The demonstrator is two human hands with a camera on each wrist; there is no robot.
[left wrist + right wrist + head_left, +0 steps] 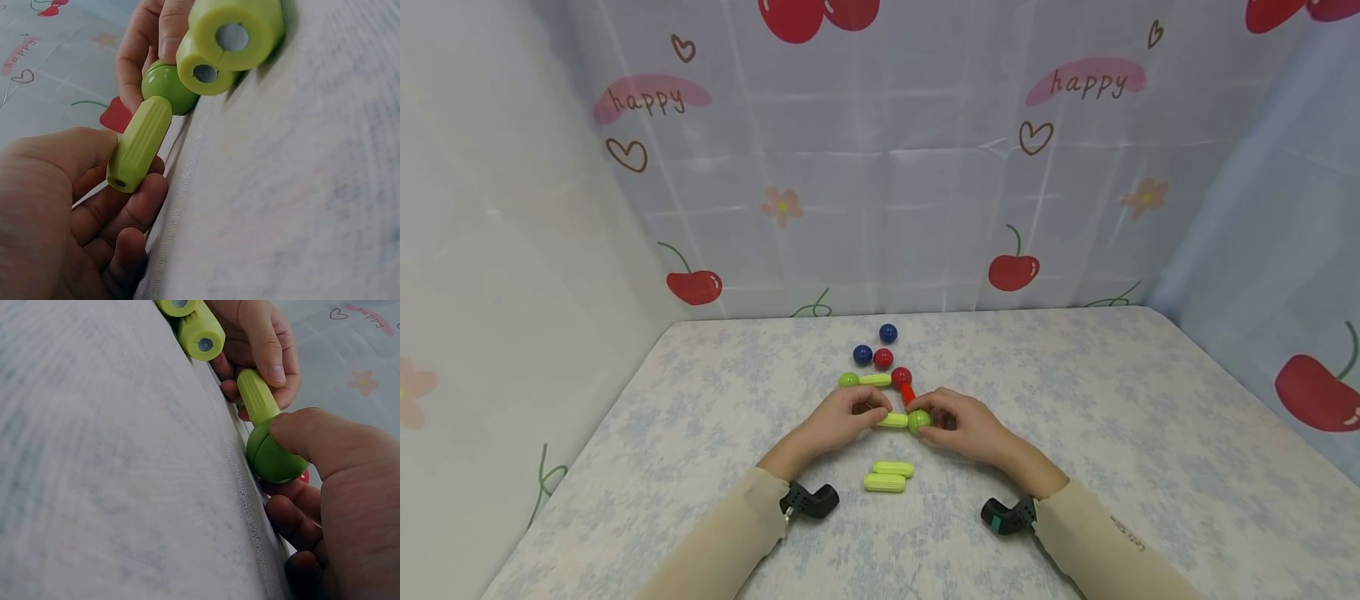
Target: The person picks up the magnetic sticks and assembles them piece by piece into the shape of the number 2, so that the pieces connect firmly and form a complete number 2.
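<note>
My left hand [841, 419] pinches a yellow-green magnetic rod [141, 142] between thumb and fingers. The rod's far end meets a green ball [275, 455], which my right hand [968, 427] grips with thumb and fingertips. In the head view a red rod [907, 392] runs from near this green ball up to a red ball [901, 377]. From that red ball another yellow-green rod [875, 380] extends left to a second green ball [848, 379]. My fingers partly cover the held rod and ball.
Two loose yellow-green rods [887, 482] lie side by side nearer me, metal discs showing at their ends [232, 37]. Behind the joined pieces sit a loose red ball [883, 359] and two blue balls [862, 355]. A printed curtain [887, 208] hangs past the table's back edge.
</note>
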